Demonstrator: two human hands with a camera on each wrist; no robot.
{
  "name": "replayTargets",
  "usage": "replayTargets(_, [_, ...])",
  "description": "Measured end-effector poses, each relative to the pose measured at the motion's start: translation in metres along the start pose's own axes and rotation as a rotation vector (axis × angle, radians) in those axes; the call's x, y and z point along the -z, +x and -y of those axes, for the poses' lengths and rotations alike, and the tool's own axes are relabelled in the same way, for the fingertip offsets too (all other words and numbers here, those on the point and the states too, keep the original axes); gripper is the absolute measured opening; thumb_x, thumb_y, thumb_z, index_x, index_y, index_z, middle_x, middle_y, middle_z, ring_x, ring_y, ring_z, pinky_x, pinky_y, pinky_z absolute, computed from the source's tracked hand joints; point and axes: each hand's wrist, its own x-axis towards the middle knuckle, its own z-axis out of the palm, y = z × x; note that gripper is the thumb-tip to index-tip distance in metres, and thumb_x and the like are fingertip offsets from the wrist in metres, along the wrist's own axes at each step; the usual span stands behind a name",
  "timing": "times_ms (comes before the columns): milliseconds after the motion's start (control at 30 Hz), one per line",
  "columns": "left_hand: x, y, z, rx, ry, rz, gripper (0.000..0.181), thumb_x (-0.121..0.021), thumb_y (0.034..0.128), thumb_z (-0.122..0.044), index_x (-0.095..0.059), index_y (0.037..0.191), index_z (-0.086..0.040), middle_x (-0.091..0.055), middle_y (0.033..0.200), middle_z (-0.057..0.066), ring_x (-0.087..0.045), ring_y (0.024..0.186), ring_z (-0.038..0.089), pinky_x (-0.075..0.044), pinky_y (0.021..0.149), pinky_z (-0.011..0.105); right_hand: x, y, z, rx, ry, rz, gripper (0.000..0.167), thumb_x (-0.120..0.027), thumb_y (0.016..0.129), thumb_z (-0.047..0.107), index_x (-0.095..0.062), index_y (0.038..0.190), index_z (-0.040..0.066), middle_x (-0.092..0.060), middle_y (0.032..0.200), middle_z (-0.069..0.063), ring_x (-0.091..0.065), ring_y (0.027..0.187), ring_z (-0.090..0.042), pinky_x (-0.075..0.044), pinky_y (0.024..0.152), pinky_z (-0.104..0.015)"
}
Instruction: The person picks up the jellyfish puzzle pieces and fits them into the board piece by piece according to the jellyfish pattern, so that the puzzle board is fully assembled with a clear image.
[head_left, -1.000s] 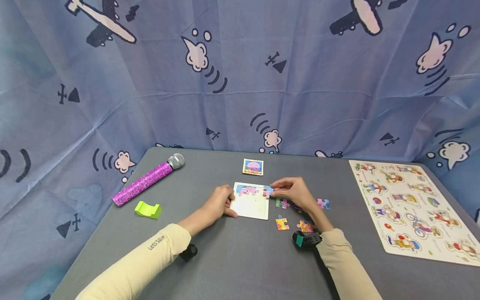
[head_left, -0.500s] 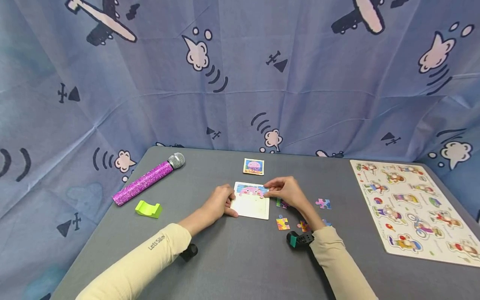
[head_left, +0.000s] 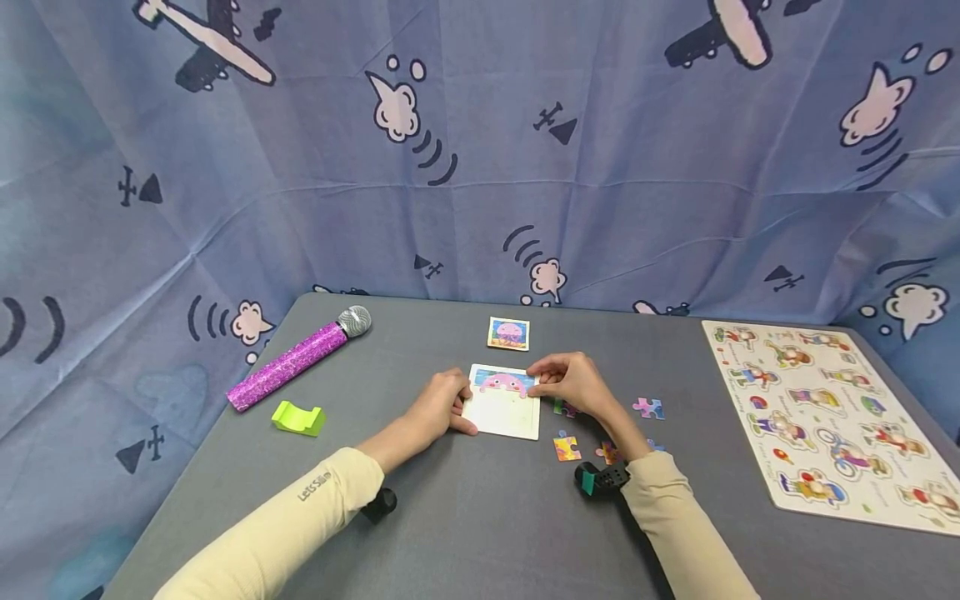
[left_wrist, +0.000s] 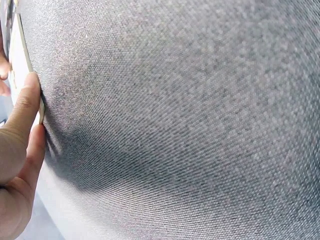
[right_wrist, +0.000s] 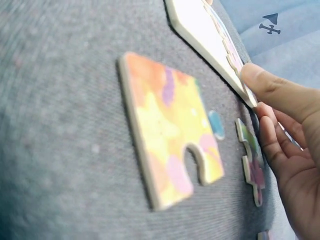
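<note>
Backdrop: blue curtain [head_left: 465,183], printed with airplanes and clouds, behind a grey table [head_left: 480,525]. Landmark, lying flat on the table: white puzzle board [head_left: 501,417].

Left hand [head_left: 438,400]: grips the board's left edge, thumb at its near-left corner. Right hand [head_left: 573,383]: pinches the board at its far-right corner, thumb on top, fingers at the outer edge.

Top row of pieces [head_left: 502,382]: pink face on blue, seated along the board's far side; the rest of the board bare white.

Loose pieces, right of the board: one yellow-orange [head_left: 567,448]; one green-and-pink [head_left: 562,407], partly hidden by the right hand; one pink-and-blue [head_left: 649,408], farther out; others partly hidden by the right arm.

Picture card [head_left: 508,333], pink jellyfish: just beyond the board. Lime-green stand [head_left: 297,419]: left of the board. Purple glitter microphone [head_left: 292,363]: farther left. Large illustrated board [head_left: 812,372]: well to its right.
</note>
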Motion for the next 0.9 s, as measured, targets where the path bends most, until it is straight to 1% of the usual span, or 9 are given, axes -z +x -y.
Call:
replayTargets(133, [0.000, 0.000, -0.001, 0.012, -0.010, 0.005, 0.045, -0.093, 0.0577, -0.015, -0.058, 0.079, 0.006, -0.049, 0.072, 0.009, -0.043, 0.063, 0.010, -0.039, 0.055, 0.019, 0.000, -0.001, 0.000, 0.014, 0.023, -0.010, 0.024, -0.081, 0.074, 0.004, -0.071, 0.094, -0.004, -0.066, 0.076, -0.009, -0.057, 0.065, -0.014, -0.047, 0.058, -0.022])
replayTargets(233, [0.000, 0.001, -0.001, 0.021, -0.009, 0.009, 0.045, -0.093, 0.0582, -0.015, -0.058, 0.079, 0.005, -0.049, 0.072, 0.008, -0.042, 0.062, 0.010, -0.038, 0.055, 0.019, -0.001, -0.001, 0.001, 0.016, 0.017, -0.023, 0.021, -0.081, 0.074, 0.004, -0.071, 0.091, -0.003, -0.065, 0.075, -0.008, -0.056, 0.064, -0.014, -0.047, 0.058, -0.022])
replayTargets(467, [0.000, 0.001, 0.000, 0.022, -0.003, 0.013, 0.046, -0.093, 0.0581, -0.016, -0.059, 0.080, 0.006, -0.049, 0.073, 0.008, -0.044, 0.063, 0.011, -0.040, 0.056, 0.019, -0.005, 0.001, 0.005, 0.015, -0.106, -0.033, 0.015, -0.081, 0.074, 0.004, -0.071, 0.086, 0.001, -0.059, 0.067, -0.001, -0.049, 0.060, -0.012, -0.040, 0.053, -0.022])
replayTargets(533, [0.000, 0.000, 0.000, 0.030, 0.002, 0.011, 0.045, -0.093, 0.0581, -0.016, -0.060, 0.080, 0.006, -0.050, 0.073, 0.008, -0.046, 0.064, 0.012, -0.041, 0.057, 0.020, -0.005, 0.001, 0.006, 0.020, -0.107, -0.031, 0.015, -0.081, 0.074, 0.003, -0.071, 0.086, 0.000, -0.059, 0.067, -0.001, -0.049, 0.060, -0.012, -0.040, 0.053, -0.022])
replayTargets(633, [0.001, 0.000, -0.001, 0.037, 0.001, 0.016, 0.045, -0.092, 0.0590, -0.015, -0.062, 0.084, 0.006, -0.052, 0.075, 0.008, -0.049, 0.066, 0.014, -0.043, 0.059, 0.020, -0.003, 0.000, 0.006, 0.026, -0.073, -0.014, 0.016, -0.079, 0.076, 0.002, -0.070, 0.089, -0.002, -0.061, 0.071, -0.004, -0.051, 0.062, -0.013, -0.042, 0.055, -0.022])
replayTargets(733, [0.001, -0.001, -0.001, 0.025, 0.002, 0.025, 0.044, -0.092, 0.0602, -0.015, -0.064, 0.087, 0.007, -0.054, 0.077, 0.008, -0.052, 0.067, 0.016, -0.044, 0.060, 0.019, 0.002, -0.004, 0.005, 0.019, -0.017, -0.009, 0.017, -0.077, 0.079, 0.003, -0.070, 0.093, -0.003, -0.065, 0.078, -0.008, -0.056, 0.067, -0.015, -0.046, 0.059, -0.022])
replayTargets(900, [0.002, -0.002, 0.001, 0.015, -0.008, 0.025, 0.043, -0.091, 0.0605, -0.014, -0.061, 0.084, 0.006, -0.053, 0.077, 0.009, -0.053, 0.066, 0.017, -0.044, 0.061, 0.019, 0.014, -0.014, 0.001, -0.002, 0.058, -0.023, 0.021, -0.075, 0.081, 0.003, -0.068, 0.100, -0.006, -0.068, 0.090, -0.016, -0.062, 0.075, -0.018, -0.051, 0.064, -0.022])
